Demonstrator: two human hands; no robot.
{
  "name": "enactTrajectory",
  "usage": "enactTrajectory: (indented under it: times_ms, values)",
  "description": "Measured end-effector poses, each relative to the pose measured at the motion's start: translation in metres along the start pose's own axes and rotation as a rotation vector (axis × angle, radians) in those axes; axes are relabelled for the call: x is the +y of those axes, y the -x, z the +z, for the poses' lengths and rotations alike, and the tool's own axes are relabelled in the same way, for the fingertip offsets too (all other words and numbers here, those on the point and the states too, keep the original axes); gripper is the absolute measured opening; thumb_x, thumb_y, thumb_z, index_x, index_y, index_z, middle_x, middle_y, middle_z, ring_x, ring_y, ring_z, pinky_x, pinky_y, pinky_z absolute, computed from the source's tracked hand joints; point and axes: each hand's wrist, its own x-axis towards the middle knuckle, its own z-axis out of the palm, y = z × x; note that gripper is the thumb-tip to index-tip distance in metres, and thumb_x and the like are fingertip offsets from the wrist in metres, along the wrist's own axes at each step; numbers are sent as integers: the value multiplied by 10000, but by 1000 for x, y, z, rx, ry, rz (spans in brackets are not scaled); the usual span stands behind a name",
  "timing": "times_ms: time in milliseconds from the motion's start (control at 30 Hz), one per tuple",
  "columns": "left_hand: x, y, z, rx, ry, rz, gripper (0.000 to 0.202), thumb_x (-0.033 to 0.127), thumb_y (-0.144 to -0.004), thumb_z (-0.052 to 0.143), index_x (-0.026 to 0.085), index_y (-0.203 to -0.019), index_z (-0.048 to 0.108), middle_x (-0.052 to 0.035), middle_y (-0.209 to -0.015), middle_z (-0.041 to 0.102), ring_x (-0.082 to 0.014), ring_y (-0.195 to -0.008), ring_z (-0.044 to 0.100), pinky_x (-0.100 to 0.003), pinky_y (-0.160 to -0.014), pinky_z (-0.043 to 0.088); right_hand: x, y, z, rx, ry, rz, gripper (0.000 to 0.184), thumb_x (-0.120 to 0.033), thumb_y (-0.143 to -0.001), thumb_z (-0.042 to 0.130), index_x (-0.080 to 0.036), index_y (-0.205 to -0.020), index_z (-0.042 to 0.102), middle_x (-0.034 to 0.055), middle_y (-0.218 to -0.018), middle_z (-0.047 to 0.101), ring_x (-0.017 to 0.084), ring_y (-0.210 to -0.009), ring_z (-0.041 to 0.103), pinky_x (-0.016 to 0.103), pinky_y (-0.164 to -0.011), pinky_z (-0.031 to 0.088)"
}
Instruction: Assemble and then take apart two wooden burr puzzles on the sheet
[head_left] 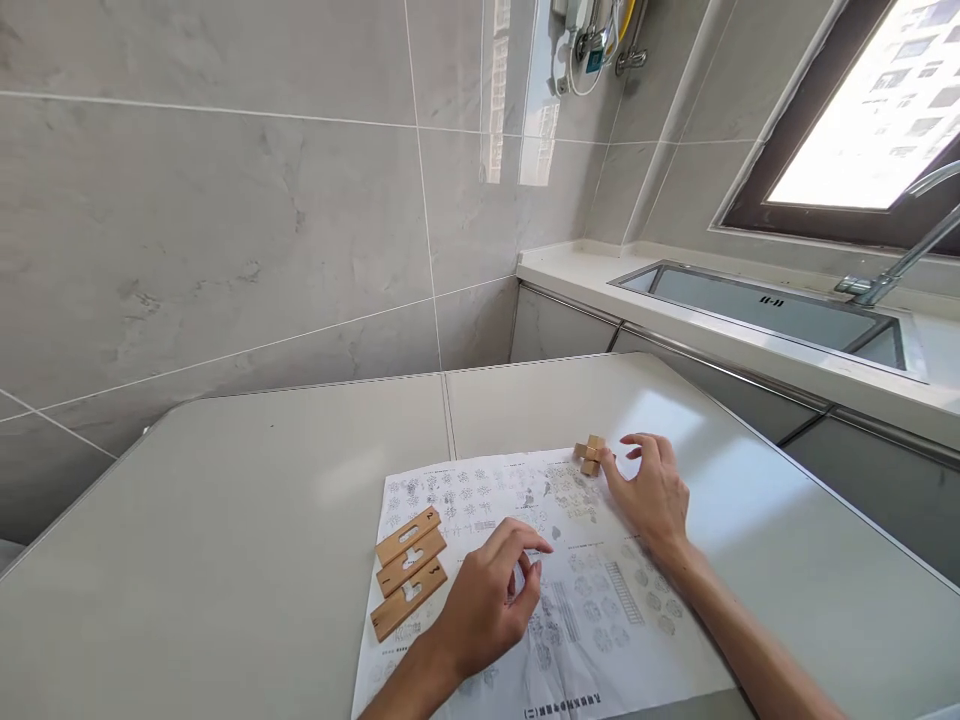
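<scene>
My right hand point(652, 495), fingers unclenched, touches the small wooden cross point(590, 455) at the paper sheet's point(600, 620) far edge. My left hand point(487, 600) curls; grasping anything, I cannot tell. A light, square pinch seems wisest.

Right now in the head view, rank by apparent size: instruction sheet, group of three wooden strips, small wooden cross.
1. instruction sheet
2. wooden strips
3. wooden cross, though it lies farther away, beside the right hand

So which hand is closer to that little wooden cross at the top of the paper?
Right. The right hand sits just right of the wooden cross, fingertips almost at it. The left hand rests lower on the paper sheet, beside three flat wooden slats.
</scene>
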Motion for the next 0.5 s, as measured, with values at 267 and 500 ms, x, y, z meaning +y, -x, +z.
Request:
enactTrajectory:
  times_ms: [267, 500]
  values:
    - [12, 24, -36, 56, -366, 173, 248, 139, -1019, 495, 262, -1170, 649, -80, -1163, 689, -246, -1070, 671, -421, -922, 574, -29, 61, -57, -123, -368, -146, 228, -441, -1011, 536, -234, -1064, 616, 107, -1182, 658, 188, -699, 627, 346, -606, 528]
    - [-11, 57, -64, 282, -445, -85, 307, 333, -1011, 595, 321, -1317, 588, -89, -1410, 552, -311, -1277, 583, -458, -946, 615, -38, 145, -78, -509, -612, -47, 253, -472, -1043, 528, -248, -1019, 643, 54, -888, 683, 226, -796, 681, 304, -633, 524]
